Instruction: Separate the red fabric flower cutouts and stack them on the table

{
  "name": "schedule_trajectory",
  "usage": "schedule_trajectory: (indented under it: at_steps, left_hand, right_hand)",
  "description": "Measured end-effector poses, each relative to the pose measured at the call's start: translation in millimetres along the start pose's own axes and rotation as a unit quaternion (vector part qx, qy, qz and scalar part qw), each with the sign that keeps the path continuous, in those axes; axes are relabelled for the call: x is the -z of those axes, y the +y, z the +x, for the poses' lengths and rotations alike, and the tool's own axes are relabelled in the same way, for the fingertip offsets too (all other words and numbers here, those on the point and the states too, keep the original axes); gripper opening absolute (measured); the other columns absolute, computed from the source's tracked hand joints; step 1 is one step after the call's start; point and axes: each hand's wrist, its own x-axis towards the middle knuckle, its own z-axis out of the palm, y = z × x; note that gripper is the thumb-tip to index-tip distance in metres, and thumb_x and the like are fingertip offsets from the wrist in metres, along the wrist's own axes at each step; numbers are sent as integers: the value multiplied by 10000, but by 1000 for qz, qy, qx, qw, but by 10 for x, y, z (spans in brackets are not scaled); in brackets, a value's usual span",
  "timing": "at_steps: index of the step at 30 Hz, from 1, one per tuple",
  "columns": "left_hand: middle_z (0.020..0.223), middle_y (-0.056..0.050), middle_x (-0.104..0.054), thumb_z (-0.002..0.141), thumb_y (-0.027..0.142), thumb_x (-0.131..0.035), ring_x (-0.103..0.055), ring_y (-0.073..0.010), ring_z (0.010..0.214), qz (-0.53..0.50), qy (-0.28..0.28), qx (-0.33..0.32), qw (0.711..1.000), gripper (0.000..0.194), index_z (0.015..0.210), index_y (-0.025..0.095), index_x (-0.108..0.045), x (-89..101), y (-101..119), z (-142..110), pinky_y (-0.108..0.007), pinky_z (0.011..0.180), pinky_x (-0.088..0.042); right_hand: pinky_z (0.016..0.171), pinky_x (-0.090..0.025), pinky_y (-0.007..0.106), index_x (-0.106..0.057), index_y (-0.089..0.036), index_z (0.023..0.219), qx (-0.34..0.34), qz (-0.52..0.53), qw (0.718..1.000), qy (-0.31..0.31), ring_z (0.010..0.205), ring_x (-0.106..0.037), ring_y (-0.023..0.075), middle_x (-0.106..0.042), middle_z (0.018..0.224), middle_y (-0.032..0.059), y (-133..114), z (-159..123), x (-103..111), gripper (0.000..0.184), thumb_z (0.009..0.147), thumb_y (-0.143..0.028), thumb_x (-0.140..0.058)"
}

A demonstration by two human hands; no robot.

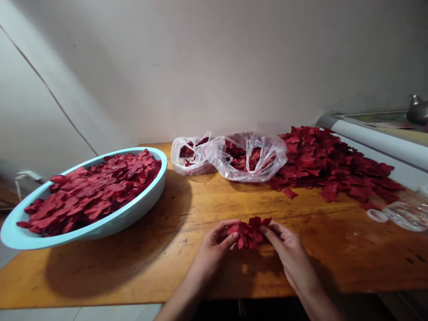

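Note:
Between my two hands is a dark red fabric flower [250, 232] with several layered petals, held above the front part of the wooden table. My left hand [219, 240] pinches its left side between thumb and fingers. On the right side, my right hand [282, 240] grips the petals' edge, thumb on top. The fingertips behind the petals are partly hidden. To the left stands a light blue basin [163, 171] heaped with red fabric flowers [103, 191]. A large pile of flat red petal pieces [321, 160] lies at the back right.
Two clear plastic bags, a smaller one [177, 165] and a larger one [230, 171], hold red pieces near the wall. A transparent container on its side [406, 216] lies at the right. The wooden table [207, 200] ends close to my forearms.

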Motion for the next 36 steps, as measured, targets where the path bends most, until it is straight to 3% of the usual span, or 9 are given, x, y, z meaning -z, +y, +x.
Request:
schedule_trajectory:
  at_steps: [4,10,19,22,25,29,31,33,36]
  left_hand:
    - [738,-27,-668,678,304,-730,-604,-145,688,-11,27,10,1000,500,1131,152,-584,25,5,0,-256,695,-442]
    - [618,-15,-616,702,390,-693,-518,-100,552,25,30,38,999,280,736,115,-654,103,-5,70,-199,537,-365]
    - [562,11,-563,713,450,-655,-455,-100,530,158,88,-23,983,362,589,157,-481,79,7,66,-205,514,-322]
    - [521,38,-490,735,426,-634,-406,-95,521,248,109,-60,961,383,548,170,-419,69,55,51,-204,507,-300]
    - [532,37,-474,730,431,-640,-421,-118,541,374,106,-85,917,385,548,180,-412,105,89,52,-223,525,-315]
    - [883,-61,-600,735,448,-637,-532,-236,864,452,106,-143,874,308,862,180,-558,152,92,-4,-352,765,-412]
    - [1085,-99,-574,801,421,-566,-508,-256,1031,397,75,-172,899,360,1075,191,-529,130,81,-59,-404,900,-382]
    - [1187,-106,-554,864,406,-475,-518,-232,1075,281,2,-158,947,399,1209,206,-460,82,58,-101,-392,943,-382]
    - [1099,-89,-626,867,378,-499,-594,-194,954,114,-65,-79,988,404,1227,200,-465,16,-11,-100,-345,881,-443]
  right_hand:
    - [755,-495,230,-703,-200,847,-26,68,996,54,812,-642,165,-721,826,13,-56,5,43,226,696,-366,-733]
    - [747,-458,125,-677,-243,867,-54,93,991,85,815,-619,89,-718,841,-38,-101,3,84,247,655,-316,-780]
    - [715,-473,137,-692,-242,841,-58,65,993,77,800,-614,108,-707,827,-14,-137,-71,91,250,632,-337,-790]
    - [705,-493,185,-702,-210,815,-41,25,999,9,781,-622,142,-696,800,19,-126,-86,51,202,682,-354,-748]
    - [697,-512,240,-700,-183,804,-32,-17,999,-10,758,-633,175,-687,772,43,-94,-61,29,213,726,-381,-700]
    - [707,-514,255,-694,-199,778,3,-112,994,2,778,-638,192,-684,780,38,-59,-18,23,195,761,-389,-650]
    - [691,-512,254,-690,-213,738,35,-168,985,1,777,-634,195,-671,761,32,-57,-11,1,189,784,-381,-616]
    - [695,-507,254,-686,-220,709,75,-208,975,-8,786,-627,195,-657,769,34,-58,-10,-35,195,802,-363,-590]
    - [694,-508,245,-680,-218,735,94,-212,972,-23,790,-626,184,-645,807,39,-44,-13,-87,168,797,-354,-603]
